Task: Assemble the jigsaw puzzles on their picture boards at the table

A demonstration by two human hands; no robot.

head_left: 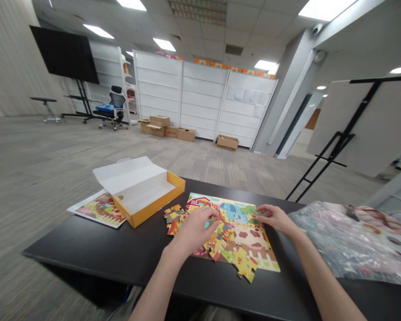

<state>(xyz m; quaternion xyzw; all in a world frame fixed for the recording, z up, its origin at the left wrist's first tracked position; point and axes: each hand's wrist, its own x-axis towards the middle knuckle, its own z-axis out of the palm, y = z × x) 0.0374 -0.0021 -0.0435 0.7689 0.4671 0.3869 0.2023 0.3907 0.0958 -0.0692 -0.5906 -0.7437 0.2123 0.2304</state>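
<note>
A farm-picture puzzle board lies on the black table, with a red barn, a blue elephant shape and a white fence on it. Loose yellow and orange puzzle pieces are heaped over its left and lower parts, some past its edge. Over the heap is my left hand, its thumb and fingers pinched together; whatever is between them is too small to make out. My right hand rests at the board's upper right edge, fingertips on a green part, thumb and fingers a little apart.
An open yellow box with a white inside stands left of the board, beside a printed picture sheet. A clear plastic bag lies on the table at the right. An easel stands behind.
</note>
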